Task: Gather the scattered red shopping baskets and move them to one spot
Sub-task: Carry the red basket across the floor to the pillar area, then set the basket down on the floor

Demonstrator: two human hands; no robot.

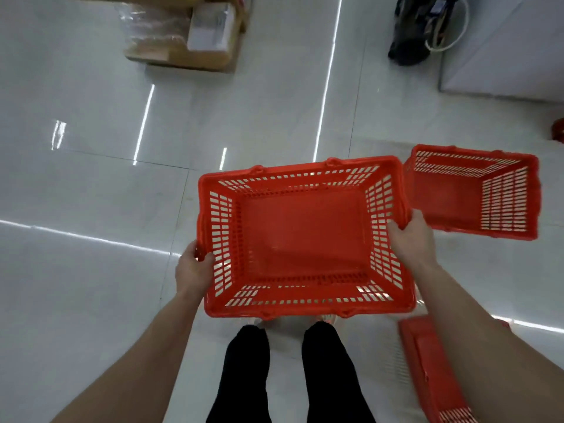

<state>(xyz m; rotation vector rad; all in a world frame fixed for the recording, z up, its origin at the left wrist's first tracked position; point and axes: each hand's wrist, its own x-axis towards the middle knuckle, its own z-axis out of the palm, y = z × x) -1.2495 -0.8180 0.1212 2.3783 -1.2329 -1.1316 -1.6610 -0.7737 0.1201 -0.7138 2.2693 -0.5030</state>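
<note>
I hold an empty red shopping basket (305,236) level in front of me, above the floor and my legs. My left hand (193,267) grips its left rim, thumb hooked inside. My right hand (409,236) grips the right rim. A second red basket (471,192) stands on the floor just to the right, close to the held one. A third red basket (433,370) lies at the lower right, partly hidden by my right forearm. A sliver of something red (558,132) shows at the right edge.
Glossy white floor tiles (106,193) spread to the left and ahead. Wrapped cardboard boxes (189,35) sit at the top left. A black bag with a white cord (424,25) lies at the top right beside a grey panel (503,56).
</note>
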